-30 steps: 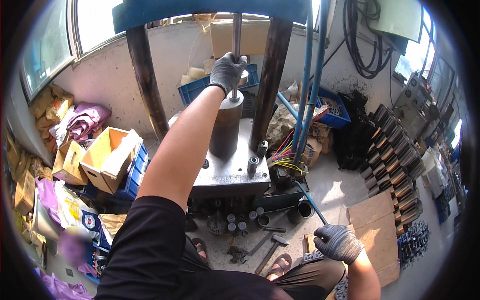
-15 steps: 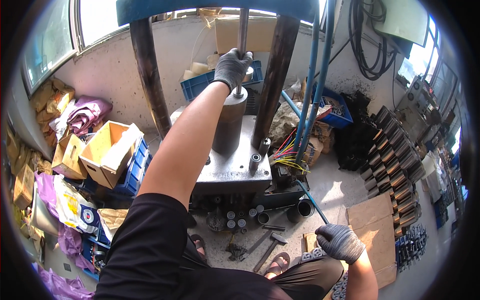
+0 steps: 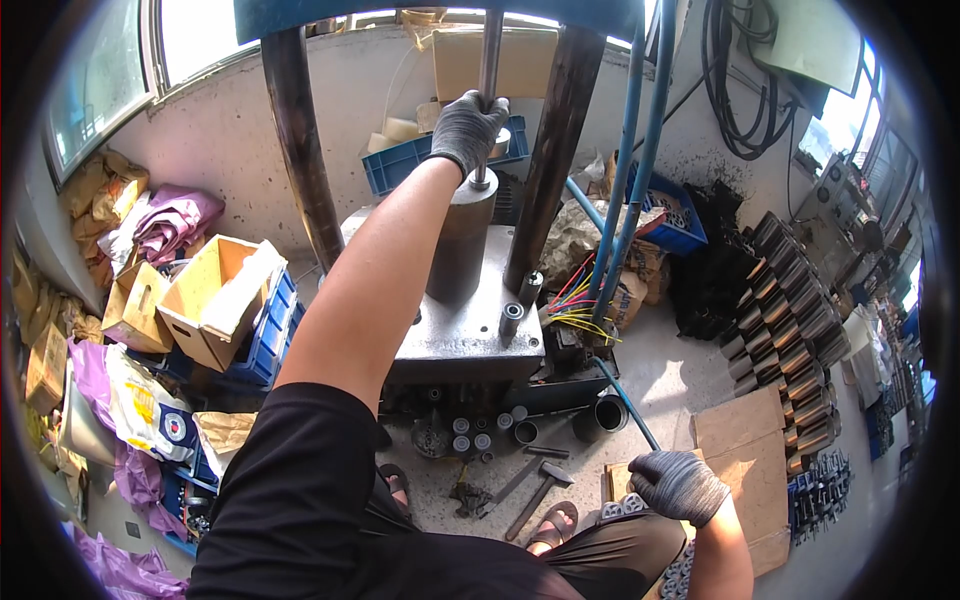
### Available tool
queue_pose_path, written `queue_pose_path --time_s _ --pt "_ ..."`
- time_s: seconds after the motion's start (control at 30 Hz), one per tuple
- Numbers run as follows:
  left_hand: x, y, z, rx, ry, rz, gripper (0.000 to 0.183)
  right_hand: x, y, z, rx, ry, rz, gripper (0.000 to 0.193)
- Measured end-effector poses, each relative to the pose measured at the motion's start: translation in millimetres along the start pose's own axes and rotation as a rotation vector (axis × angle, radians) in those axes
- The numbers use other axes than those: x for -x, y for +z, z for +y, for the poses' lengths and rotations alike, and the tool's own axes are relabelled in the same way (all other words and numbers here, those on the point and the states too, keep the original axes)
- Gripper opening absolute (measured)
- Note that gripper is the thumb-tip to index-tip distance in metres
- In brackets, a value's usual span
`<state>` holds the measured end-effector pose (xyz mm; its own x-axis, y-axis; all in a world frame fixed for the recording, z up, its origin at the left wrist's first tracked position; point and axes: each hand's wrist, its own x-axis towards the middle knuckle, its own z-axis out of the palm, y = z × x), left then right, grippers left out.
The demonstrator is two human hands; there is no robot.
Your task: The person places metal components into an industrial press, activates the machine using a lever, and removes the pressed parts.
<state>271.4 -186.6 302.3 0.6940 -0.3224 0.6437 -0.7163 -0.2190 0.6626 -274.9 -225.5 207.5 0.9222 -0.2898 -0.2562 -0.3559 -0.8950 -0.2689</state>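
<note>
Metal rod [image 3: 491,58]: stood upright over the dark cylinder [image 3: 460,252] on the press bed [image 3: 465,343], gripped in the gloved left hand [image 3: 465,132]. Held the blue bar [image 3: 626,403] by its near end in the curled right hand [image 3: 681,487]. Saw a hammer [image 3: 531,504] on the floor [image 3: 668,388] between the sandals [image 3: 556,520], stacked metal tubes [image 3: 785,345] farther right.
</note>
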Motion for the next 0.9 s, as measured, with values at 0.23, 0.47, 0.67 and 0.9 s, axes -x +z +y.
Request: queue_pose_path --time_s 0.23,0.47,0.67,0.9 --pt "0 -1 1 0.032 -0.015 -0.014 0.041 -6 -6 -6 -0.086 0.017 0.384 0.023" --pt "3 -1 1 0.020 -0.010 -0.005 0.043 -80 -78 -4 0.179 -0.243 1.157 0.014" --pt "-1 2 -4 0.044 0.011 0.002 0.041 -142 -132 16 0.191 -0.273 1.188 0.014" --pt "23 -8 3 0.710 -0.107 -0.155 0.019 -151 -146 17 0.152 -0.079 1.039 0.019"
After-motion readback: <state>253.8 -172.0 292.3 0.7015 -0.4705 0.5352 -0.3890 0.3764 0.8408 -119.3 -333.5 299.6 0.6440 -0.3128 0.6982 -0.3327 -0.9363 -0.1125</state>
